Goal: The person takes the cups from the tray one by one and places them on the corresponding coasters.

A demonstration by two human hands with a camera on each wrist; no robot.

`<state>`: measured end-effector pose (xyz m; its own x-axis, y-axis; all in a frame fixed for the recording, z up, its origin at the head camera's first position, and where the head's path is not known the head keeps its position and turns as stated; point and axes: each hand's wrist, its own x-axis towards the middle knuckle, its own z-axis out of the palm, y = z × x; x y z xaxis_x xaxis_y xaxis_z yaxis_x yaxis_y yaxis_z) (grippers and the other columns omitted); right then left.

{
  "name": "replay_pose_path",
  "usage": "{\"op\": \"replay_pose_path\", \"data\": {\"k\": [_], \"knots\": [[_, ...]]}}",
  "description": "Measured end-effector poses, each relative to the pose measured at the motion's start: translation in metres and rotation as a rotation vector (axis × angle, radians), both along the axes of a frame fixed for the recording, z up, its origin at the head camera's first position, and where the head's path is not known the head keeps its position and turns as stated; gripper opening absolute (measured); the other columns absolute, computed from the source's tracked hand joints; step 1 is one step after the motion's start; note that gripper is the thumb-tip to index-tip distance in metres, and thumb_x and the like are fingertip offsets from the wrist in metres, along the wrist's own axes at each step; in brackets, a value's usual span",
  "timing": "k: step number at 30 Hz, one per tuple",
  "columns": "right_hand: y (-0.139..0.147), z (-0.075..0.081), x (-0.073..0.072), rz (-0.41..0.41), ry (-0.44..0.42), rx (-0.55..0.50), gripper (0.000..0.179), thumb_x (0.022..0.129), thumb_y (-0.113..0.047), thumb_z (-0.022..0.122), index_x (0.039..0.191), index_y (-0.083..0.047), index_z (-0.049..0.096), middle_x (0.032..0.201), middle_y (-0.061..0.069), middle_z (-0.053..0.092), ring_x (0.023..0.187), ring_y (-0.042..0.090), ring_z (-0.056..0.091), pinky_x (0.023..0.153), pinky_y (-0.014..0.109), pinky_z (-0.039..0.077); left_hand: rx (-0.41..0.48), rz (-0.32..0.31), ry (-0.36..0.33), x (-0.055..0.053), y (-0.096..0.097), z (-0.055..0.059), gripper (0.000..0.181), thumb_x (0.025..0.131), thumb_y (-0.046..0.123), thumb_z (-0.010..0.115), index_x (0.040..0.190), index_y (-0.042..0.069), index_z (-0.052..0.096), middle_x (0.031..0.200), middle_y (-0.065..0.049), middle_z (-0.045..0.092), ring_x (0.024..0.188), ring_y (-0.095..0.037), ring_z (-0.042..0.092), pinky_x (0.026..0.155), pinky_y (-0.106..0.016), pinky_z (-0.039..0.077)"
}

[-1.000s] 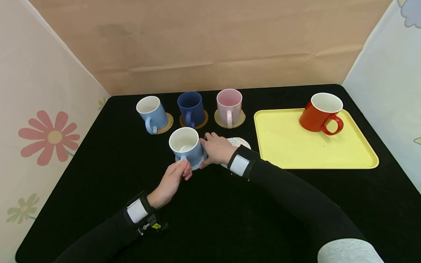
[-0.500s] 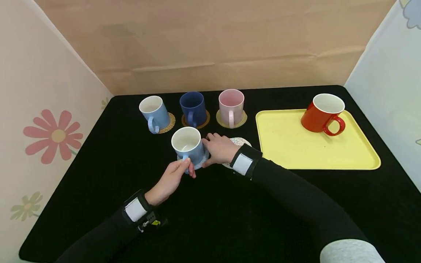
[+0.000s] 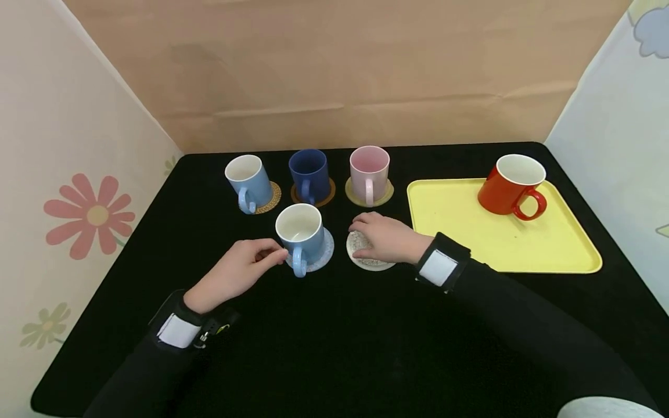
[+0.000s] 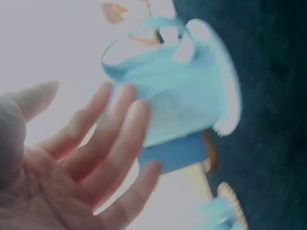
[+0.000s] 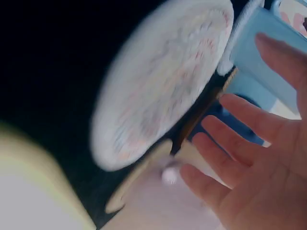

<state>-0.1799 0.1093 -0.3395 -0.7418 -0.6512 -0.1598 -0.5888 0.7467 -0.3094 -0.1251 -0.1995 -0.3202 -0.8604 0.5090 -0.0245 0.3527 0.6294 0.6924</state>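
A light blue mug (image 3: pixel 308 241) with a white inside stands upright on a pale blue coaster (image 3: pixel 326 251), its handle toward the person. Just left of it is my left hand (image 3: pixel 237 270); in the left wrist view its fingers (image 4: pixel 129 129) are loosely bent, apart from the mug and holding nothing. My right hand (image 3: pixel 389 238) hovers over a white patterned coaster (image 3: pixel 366 263), partly covering it in the head view. The right wrist view shows that coaster whole, with the fingers (image 5: pixel 240 139) spread and a gap between hand and coaster.
Behind stand another light blue mug (image 3: pixel 253 183), a dark blue mug (image 3: pixel 309 174) and a pink mug (image 3: pixel 370 171), each on a round coaster. At the right, a red mug (image 3: pixel 504 194) sits on a yellow tray (image 3: pixel 449 232). Paper walls enclose the back and sides.
My left hand has let go of the light blue mug's handle and moved left. My right hand has moved right, away from the mug and over the white coaster. The mug stays put.
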Motion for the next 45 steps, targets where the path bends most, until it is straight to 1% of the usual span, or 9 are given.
{"op": "replay_pose_path", "data": {"k": [6, 11, 18, 23, 27, 30, 37, 41, 45], "knots": [[0.042, 0.012, 0.013, -0.065, 0.032, -0.074, 0.051, 0.088, -0.034, 0.073, 0.127, -0.004, 0.060, 0.129, 0.014, 0.055, 0.114, 0.028, 0.054, 0.095, 0.044, 0.047, 0.089, -0.009, 0.191, 0.010, 0.001, 0.015, 0.010, 0.098, 0.013, 0.059, 0.099, 0.010, 0.068, 0.088, 0.004, 0.065, 0.072, -0.012, 0.056, 0.064, -0.029, 0.049], [0.074, 0.015, 0.027, -0.148, 0.069, -0.109, 0.047, 0.088, -0.029, 0.073, 0.126, -0.004, 0.059, 0.128, 0.015, 0.057, 0.113, 0.030, 0.056, 0.093, 0.048, 0.048, 0.141, -0.170, 0.146, 0.022, 0.020, 0.015, 0.008, 0.098, 0.014, 0.059, 0.099, 0.013, 0.067, 0.087, 0.009, 0.062, 0.076, -0.007, 0.058, 0.069, -0.028, 0.051], [0.121, 0.009, 0.045, -0.269, 0.138, -0.172, 0.044, 0.090, -0.028, 0.071, 0.125, -0.004, 0.060, 0.126, 0.017, 0.057, 0.114, 0.034, 0.056, 0.091, 0.053, 0.047, -0.137, -0.373, 0.077, 0.028, 0.061, 0.001, 0.021, 0.098, 0.030, 0.059, 0.113, 0.016, 0.063, 0.103, 0.008, 0.062, 0.090, -0.004, 0.059, 0.077, -0.025, 0.051], [0.158, 0.008, 0.054, -0.380, 0.292, -0.316, 0.040, 0.088, -0.015, 0.072, 0.122, 0.000, 0.059, 0.125, 0.021, 0.055, 0.113, 0.038, 0.052, 0.091, 0.053, 0.046, -0.301, -0.478, 0.125, 0.024, 0.084, -0.014, 0.043, 0.096, 0.037, 0.061, 0.130, 0.011, 0.056, 0.135, -0.007, 0.051, 0.118, -0.017, 0.053, 0.095, -0.027, 0.046], [0.187, 0.013, 0.055, -0.523, 0.412, -0.425, 0.038, 0.089, -0.006, 0.069, 0.123, 0.005, 0.055, 0.125, 0.024, 0.050, 0.111, 0.040, 0.045, 0.085, 0.024, 0.037, -0.393, -0.461, 0.117, 0.018, 0.095, -0.023, 0.061, 0.094, 0.043, 0.062, 0.143, 0.012, 0.045, 0.153, -0.014, 0.032, 0.137, -0.025, 0.035, 0.106, -0.037, 0.036], [0.208, 0.018, 0.053, -0.675, 0.431, -0.481, 0.041, 0.093, -0.007, 0.063, 0.129, 0.009, 0.048, 0.132, 0.029, 0.041, 0.116, 0.044, 0.038, 0.083, 0.016, 0.028, -0.441, -0.434, 0.060, 0.014, 0.100, -0.028, 0.075, 0.091, 0.049, 0.063, 0.150, 0.012, 0.034, 0.158, -0.016, 0.018, 0.143, -0.031, 0.023, 0.109, -0.042, 0.031], [0.243, 0.022, 0.042, -0.985, 0.248, -0.533, 0.067, 0.100, -0.032, 0.044, 0.148, 0.008, 0.019, 0.146, 0.033, 0.021, 0.127, 0.048, 0.029, 0.100, 0.031, 0.032, -0.464, -0.389, -0.044, 0.008, 0.109, -0.037, 0.099, 0.083, 0.060, 0.068, 0.155, 0.012, 0.020, 0.160, -0.020, 0.000, 0.143, -0.041, 0.012, 0.108, -0.047, 0.031], [0.249, 0.017, 0.032, -1.061, 0.105, -0.506, 0.073, 0.102, -0.041, 0.035, 0.147, 0.012, 0.014, 0.147, 0.037, 0.020, 0.131, 0.055, 0.028, 0.108, 0.057, 0.026, -0.477, -0.349, -0.087, 0.008, 0.110, -0.039, 0.102, 0.082, 0.060, 0.069, 0.156, 0.011, 0.018, 0.159, -0.021, -0.002, 0.143, -0.040, 0.010, 0.108, -0.046, 0.030], [0.247, 0.010, 0.021, -1.076, 0.030, -0.484, 0.073, 0.103, -0.045, 0.029, 0.143, 0.015, 0.021, 0.139, 0.040, 0.029, 0.125, 0.053, 0.032, 0.098, 0.059, 0.035, -0.498, -0.322, -0.089, 0.009, 0.109, -0.040, 0.105, 0.081, 0.060, 0.069, 0.156, 0.008, 0.015, 0.159, -0.022, 0.000, 0.144, -0.037, 0.009, 0.111, -0.044, 0.025]]}}
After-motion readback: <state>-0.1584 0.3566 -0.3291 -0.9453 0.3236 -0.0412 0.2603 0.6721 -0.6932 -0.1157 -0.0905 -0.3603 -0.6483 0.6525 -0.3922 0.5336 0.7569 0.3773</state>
